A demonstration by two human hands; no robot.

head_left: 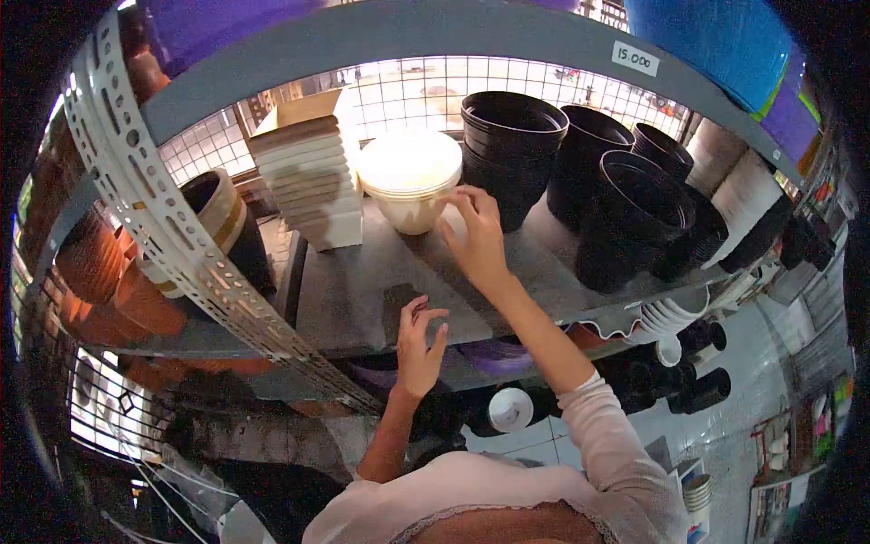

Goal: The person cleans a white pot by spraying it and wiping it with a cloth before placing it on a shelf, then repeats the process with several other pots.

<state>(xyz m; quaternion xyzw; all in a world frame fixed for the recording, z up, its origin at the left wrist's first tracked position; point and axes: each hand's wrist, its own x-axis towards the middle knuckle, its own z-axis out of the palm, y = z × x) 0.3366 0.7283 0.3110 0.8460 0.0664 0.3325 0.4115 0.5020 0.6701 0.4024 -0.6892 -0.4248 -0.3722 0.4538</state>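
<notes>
My right hand (475, 238) reaches onto the grey shelf (353, 290) and touches the side of a stack of cream round pots (410, 177). Its fingers are spread against the stack and hold nothing that I can see. Lower down, my left hand (420, 349) hovers at the shelf's front edge with fingers loosely curled and empty. A stack of black round pots (512, 145) stands just right of the cream ones. A stack of cream square pots (313, 177) stands to their left.
More black pots (634, 208) fill the shelf's right side. Terracotta pots (109, 281) sit at the far left behind a perforated metal upright (172, 227). A price tag (634, 59) hangs on the shelf above. Further pots lie on the lower shelf and floor.
</notes>
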